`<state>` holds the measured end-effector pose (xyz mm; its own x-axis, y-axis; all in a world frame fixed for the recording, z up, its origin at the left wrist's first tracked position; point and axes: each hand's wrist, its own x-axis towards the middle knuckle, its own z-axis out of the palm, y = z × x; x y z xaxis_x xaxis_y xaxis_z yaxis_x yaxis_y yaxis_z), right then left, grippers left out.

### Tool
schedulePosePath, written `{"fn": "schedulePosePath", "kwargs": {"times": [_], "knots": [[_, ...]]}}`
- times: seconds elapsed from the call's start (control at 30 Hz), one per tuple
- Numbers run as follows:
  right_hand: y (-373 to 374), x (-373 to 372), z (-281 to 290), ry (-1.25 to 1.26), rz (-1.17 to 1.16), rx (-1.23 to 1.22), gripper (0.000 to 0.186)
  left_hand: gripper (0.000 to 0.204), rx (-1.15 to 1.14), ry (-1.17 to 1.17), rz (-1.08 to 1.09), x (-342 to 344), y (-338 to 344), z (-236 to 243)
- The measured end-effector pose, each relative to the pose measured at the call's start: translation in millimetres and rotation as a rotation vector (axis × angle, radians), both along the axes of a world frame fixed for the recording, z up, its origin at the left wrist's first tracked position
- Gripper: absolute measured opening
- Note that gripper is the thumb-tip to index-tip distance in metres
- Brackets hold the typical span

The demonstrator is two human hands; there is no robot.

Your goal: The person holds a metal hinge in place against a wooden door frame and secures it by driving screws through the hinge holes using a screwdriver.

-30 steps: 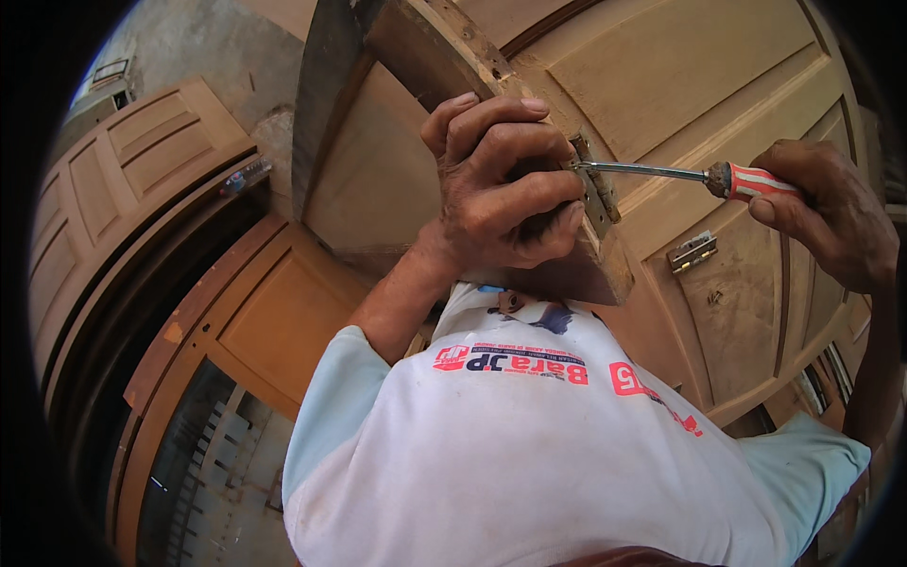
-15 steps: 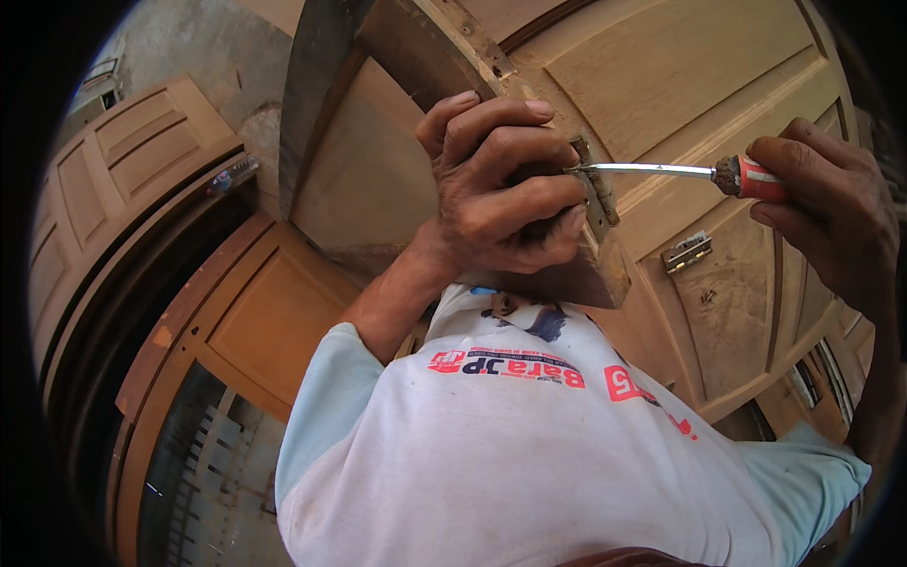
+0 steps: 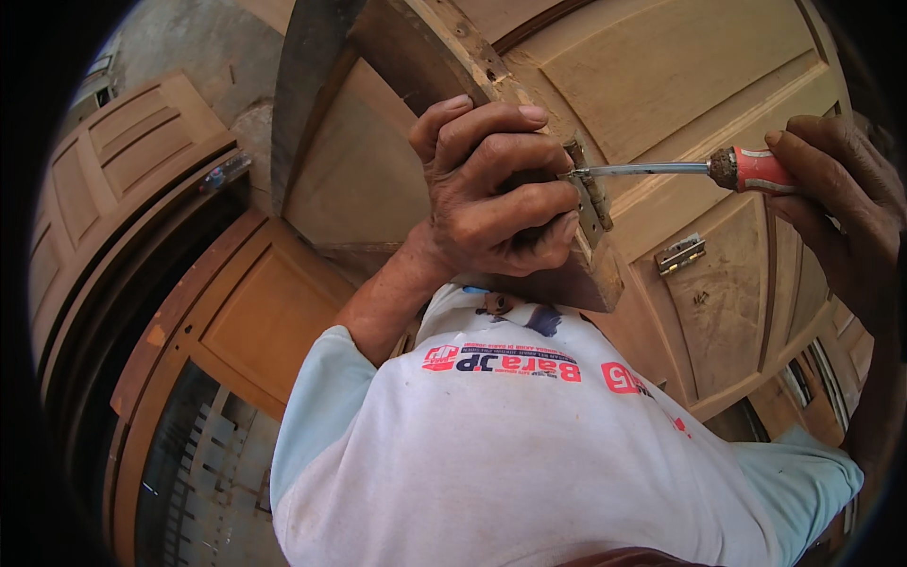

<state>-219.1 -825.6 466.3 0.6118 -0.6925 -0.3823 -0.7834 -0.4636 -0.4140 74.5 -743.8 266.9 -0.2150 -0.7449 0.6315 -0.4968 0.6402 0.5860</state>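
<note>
My right hand (image 3: 839, 184) is closed around the red-and-white handle of a screwdriver (image 3: 652, 169). The long metal shaft points left, its tip meeting a hinge (image 3: 590, 189) on the edge of a wooden door (image 3: 609, 274) that stands on edge. Against that edge, my left hand (image 3: 501, 189) has its fingers curled, with the fingertips right at the screwdriver's tip. What lies between those fingers, perhaps a screw, is hidden. A second, loose hinge (image 3: 680, 254) lies on a panelled door to the right, with several small screws (image 3: 700, 298) below it.
That panelled door (image 3: 680, 104) lies beneath the work at the right. On the left, more wooden doors (image 3: 132, 142) are stacked, with a small clear item (image 3: 227, 173) on their edge. An orange-brown door frame with glass (image 3: 274, 312) stands below them.
The right hand's fingers have shifted on the handle, and the screwdriver appears slightly turned. Its tip stays at the hinge, and the left hand keeps its place there. The whole view has shifted slightly.
</note>
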Motion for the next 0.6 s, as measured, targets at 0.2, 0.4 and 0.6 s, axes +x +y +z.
{"fn": "schedulePosePath", "kwargs": {"times": [0.2,0.4,0.6], "knots": [[-9,-3,-11,0.035,-0.061,0.002,0.04,0.014,-0.011,0.016,0.001,-3,-1,-1],[10,3,16,0.037,0.003,-0.003,0.039,0.014,-0.011,0.007,0.001,-3,-1,-1],[4,3,5,0.046,-0.006,-0.004,0.038,0.009,0.014,0.06,0.04,-7,0,1]]}}
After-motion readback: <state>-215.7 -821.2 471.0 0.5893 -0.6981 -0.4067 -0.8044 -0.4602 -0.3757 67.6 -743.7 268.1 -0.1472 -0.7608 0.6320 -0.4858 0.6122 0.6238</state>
